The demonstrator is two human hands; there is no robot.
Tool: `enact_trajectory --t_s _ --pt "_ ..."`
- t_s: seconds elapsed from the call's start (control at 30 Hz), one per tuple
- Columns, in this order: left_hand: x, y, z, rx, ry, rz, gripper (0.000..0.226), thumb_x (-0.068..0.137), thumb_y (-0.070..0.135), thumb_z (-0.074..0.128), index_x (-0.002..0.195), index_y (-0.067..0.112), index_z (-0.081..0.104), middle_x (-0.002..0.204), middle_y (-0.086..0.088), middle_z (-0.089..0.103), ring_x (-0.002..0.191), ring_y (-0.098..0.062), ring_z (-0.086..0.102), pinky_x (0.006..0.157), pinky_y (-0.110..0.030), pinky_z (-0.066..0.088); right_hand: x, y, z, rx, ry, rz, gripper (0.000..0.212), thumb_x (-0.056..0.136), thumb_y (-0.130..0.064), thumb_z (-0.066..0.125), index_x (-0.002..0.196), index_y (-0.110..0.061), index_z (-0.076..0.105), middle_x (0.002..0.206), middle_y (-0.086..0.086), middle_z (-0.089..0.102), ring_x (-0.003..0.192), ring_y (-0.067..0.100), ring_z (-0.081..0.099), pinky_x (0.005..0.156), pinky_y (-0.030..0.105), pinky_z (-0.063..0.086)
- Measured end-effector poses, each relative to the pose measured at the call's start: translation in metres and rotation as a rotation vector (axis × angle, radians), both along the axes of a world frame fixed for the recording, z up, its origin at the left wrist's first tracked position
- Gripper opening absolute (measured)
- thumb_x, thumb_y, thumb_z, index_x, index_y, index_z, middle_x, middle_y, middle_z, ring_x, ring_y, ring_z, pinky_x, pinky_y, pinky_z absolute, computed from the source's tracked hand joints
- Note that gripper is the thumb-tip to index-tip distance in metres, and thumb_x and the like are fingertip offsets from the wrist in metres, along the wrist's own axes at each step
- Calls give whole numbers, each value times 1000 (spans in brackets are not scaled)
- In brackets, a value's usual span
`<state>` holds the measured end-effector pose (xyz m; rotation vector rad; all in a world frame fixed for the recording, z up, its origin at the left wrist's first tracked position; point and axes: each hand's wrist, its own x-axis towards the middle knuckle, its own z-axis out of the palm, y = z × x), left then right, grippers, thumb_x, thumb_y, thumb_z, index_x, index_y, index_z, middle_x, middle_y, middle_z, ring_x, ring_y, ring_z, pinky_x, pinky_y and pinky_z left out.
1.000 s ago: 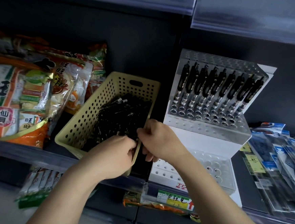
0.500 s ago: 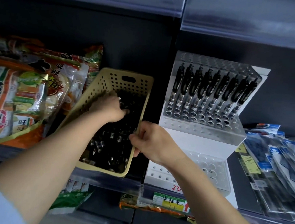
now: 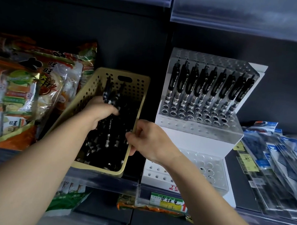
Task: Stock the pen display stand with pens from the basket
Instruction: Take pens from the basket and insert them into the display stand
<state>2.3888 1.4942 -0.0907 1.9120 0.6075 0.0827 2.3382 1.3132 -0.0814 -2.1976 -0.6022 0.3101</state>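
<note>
A yellow perforated basket (image 3: 92, 92) sits tilted on the shelf, full of black pens (image 3: 110, 141). My left hand (image 3: 99, 112) is inside it and grips a bunch of pens (image 3: 111, 95) whose tops stick up above my fingers. My right hand (image 3: 149, 139) grips the basket's right rim, thumb inside. To the right stands the clear and white pen display stand (image 3: 196, 132). Its upper tier holds one row of black pens (image 3: 208, 87); the rows of holes in front and the lower tier (image 3: 209, 168) hold none.
Large snack bags (image 3: 21, 91) crowd the shelf left of the basket. Blue-and-clear packaged goods (image 3: 273, 163) lie right of the stand. A price label (image 3: 169, 202) is on the shelf edge below; more packets (image 3: 68, 194) lie on the shelf underneath.
My left hand went from the basket's near end deeper into it and has closed round a bunch of pens, lifting them slightly. My right hand stays on the rim.
</note>
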Motion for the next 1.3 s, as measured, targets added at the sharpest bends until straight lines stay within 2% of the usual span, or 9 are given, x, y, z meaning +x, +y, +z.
enact_trajectory --t_s 0.23,0.37,0.6,0.7,0.8,0.93,1.03,1.13,1.3 --pt "-16 -5 23 -316 -207 1 18 78 7 74 85 16 60 83 -7 68 53 -13 68 53 -30 56 2 5 -5 13 12 -81 20 92 -24 50 75 -15 47 65 3 72 66 19 67 70 35 55" --pt "-22 -8 28 -340 -342 -12 12 82 13 71 87 15 60 72 -4 64 47 -10 59 50 -24 51 3 4 -7 66 96 -108 21 93 -25 50 77 -11 45 59 4 68 59 32 69 65 48 58" --pt "-32 -21 52 -673 -578 47 9 84 14 68 78 17 61 60 2 60 52 -12 56 52 -26 48 -2 0 1 -19 124 -109 30 96 -35 48 76 -12 47 60 8 68 55 28 67 54 37 58" --pt "-38 -29 59 -922 -597 40 12 79 20 71 75 16 60 60 3 58 49 -11 54 50 -26 46 -10 1 8 -152 -179 -161 43 97 -46 41 63 -19 42 58 4 58 59 27 60 57 32 46" --pt "-49 -43 66 -1082 -601 7 17 81 24 69 73 15 57 60 4 55 48 -9 52 49 -25 45 -26 8 10 288 -283 -285 39 98 -48 37 68 -22 41 62 -1 51 61 24 51 56 38 40" --pt "-71 -71 67 -1126 -524 -65 27 84 31 65 67 13 54 55 2 54 48 -12 54 54 -25 50 -38 18 19 1008 385 -248 61 89 -63 30 106 -14 61 106 1 70 101 14 65 92 39 51" --pt "-86 -95 53 -1096 -467 -151 28 69 30 75 86 13 59 69 -2 56 65 -18 57 67 -32 54 -40 13 30 1351 813 -326 54 90 -61 36 87 -14 62 100 7 70 103 22 65 96 36 47" --pt "-98 -116 44 -994 -490 -128 19 74 17 69 92 16 63 65 1 59 65 -14 61 67 -28 54 -43 2 33 1331 787 -461 52 92 -59 40 76 -16 65 87 4 74 85 19 71 77 33 51" --pt "-114 -130 41 -799 -507 -226 10 75 22 69 81 16 64 66 -1 60 60 -13 58 54 -25 49 -52 -21 40 981 357 -505 48 96 -52 40 78 -20 71 70 -1 68 54 6 58 48 19 42"
